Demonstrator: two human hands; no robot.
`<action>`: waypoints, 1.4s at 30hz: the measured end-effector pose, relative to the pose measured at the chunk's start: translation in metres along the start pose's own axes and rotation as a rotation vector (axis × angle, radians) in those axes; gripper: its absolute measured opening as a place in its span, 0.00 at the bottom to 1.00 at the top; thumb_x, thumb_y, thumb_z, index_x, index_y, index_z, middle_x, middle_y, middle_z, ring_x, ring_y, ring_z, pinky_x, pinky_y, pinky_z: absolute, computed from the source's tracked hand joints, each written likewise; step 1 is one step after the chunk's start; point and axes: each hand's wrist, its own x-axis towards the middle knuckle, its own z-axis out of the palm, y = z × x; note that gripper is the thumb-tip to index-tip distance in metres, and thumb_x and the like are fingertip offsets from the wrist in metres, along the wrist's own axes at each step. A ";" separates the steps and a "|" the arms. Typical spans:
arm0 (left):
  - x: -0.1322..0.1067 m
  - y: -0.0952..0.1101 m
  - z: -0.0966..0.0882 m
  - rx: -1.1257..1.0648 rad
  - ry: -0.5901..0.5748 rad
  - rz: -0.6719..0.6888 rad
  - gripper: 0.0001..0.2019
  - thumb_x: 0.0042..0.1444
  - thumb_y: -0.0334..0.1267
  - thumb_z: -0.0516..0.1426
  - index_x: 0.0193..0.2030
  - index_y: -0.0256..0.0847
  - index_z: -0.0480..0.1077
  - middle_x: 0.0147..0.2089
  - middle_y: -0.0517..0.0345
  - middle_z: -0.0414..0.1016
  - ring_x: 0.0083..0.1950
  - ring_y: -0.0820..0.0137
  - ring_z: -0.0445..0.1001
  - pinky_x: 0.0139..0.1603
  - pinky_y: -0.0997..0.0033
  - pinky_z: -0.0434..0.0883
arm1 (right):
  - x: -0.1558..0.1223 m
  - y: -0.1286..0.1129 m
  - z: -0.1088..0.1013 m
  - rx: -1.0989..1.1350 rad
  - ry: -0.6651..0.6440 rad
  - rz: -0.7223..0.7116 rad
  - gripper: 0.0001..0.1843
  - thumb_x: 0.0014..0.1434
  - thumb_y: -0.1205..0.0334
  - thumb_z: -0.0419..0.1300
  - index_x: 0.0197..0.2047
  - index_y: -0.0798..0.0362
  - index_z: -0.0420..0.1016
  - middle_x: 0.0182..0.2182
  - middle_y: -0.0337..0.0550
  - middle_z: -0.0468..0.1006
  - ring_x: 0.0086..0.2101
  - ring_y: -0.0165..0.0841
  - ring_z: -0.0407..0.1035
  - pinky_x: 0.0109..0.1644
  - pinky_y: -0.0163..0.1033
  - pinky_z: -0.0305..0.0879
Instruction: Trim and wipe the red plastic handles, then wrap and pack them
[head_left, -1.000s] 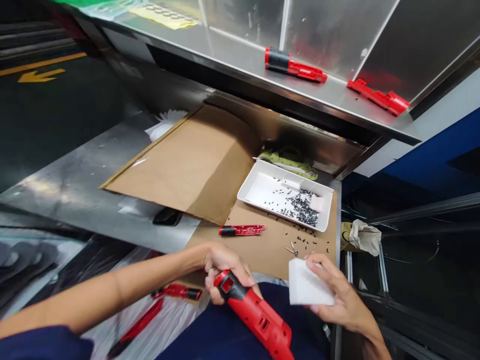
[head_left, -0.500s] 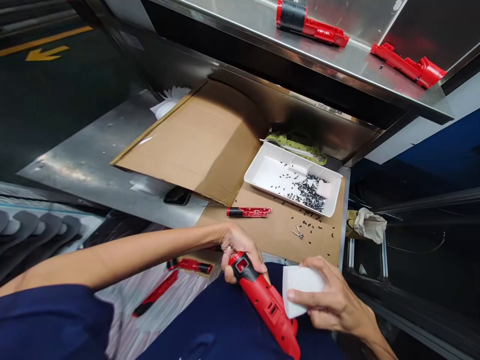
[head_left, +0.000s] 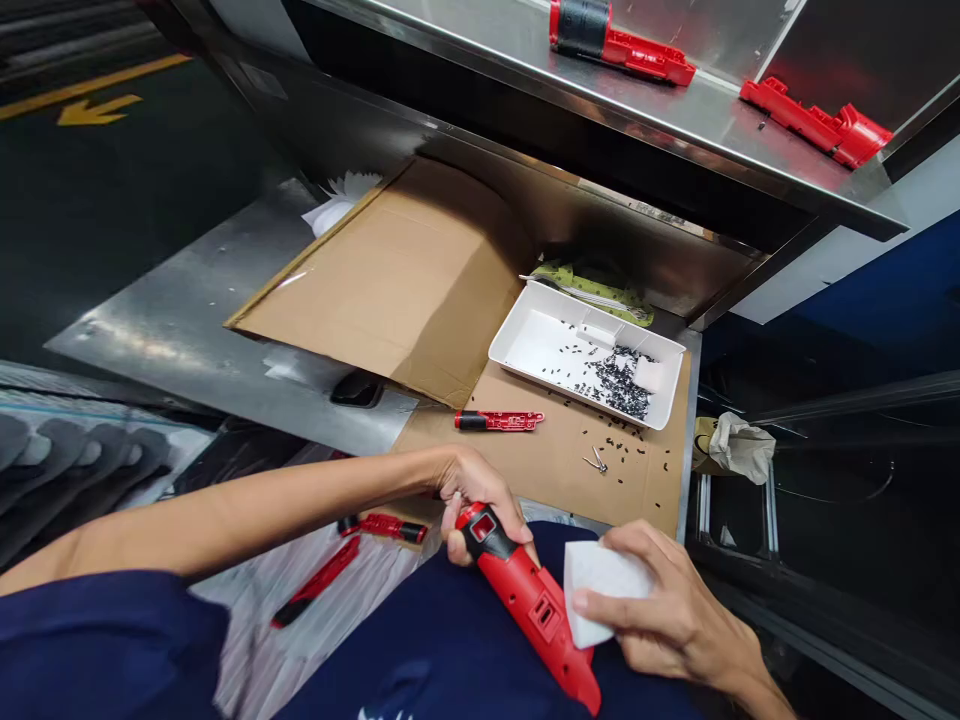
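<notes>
The left hand (head_left: 480, 510) is curled shut around the upper end of a red power tool (head_left: 525, 600), which slants down across the front of the person's dark blue shirt (head_left: 112, 650). The right hand (head_left: 675, 610) is partly closed, its fingers bent over a white sponge (head_left: 607, 590) held against the tool's side. Just past the hands, a red tool part (head_left: 382, 527) lies on white paper (head_left: 247, 600). Farther out, a sheet of cardboard (head_left: 570, 480) carries another red tool part (head_left: 499, 421), a small metal clip (head_left: 597, 460) and scattered black bits (head_left: 652, 480). A white tray (head_left: 525, 335) on it holds many more. Two red tool parts (head_left: 814, 122) sit on a steel shelf (head_left: 675, 120) above.
</notes>
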 end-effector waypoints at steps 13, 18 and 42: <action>0.000 0.002 0.003 -0.079 0.212 -0.099 0.20 0.54 0.44 0.63 0.54 0.45 0.78 0.12 0.60 0.63 0.04 0.75 0.43 0.03 0.84 0.31 | -0.001 0.007 0.006 0.070 -0.033 0.008 0.34 0.56 0.73 0.59 0.62 0.34 0.66 0.50 0.45 0.64 0.44 0.36 0.64 0.43 0.41 0.67; -0.001 0.000 0.000 -0.007 0.160 -0.041 0.21 0.56 0.52 0.60 0.52 0.44 0.79 0.11 0.58 0.62 0.04 0.75 0.43 0.02 0.83 0.32 | 0.001 0.007 0.006 0.081 -0.033 0.034 0.38 0.55 0.77 0.56 0.64 0.34 0.64 0.51 0.45 0.64 0.43 0.35 0.64 0.42 0.39 0.66; -0.004 -0.037 -0.037 -0.129 0.199 0.637 0.25 0.62 0.58 0.51 0.53 0.43 0.73 0.15 0.61 0.67 0.07 0.75 0.51 0.04 0.82 0.38 | -0.002 0.124 0.008 0.029 0.231 0.644 0.27 0.66 0.52 0.54 0.66 0.45 0.65 0.61 0.52 0.65 0.59 0.45 0.61 0.62 0.51 0.62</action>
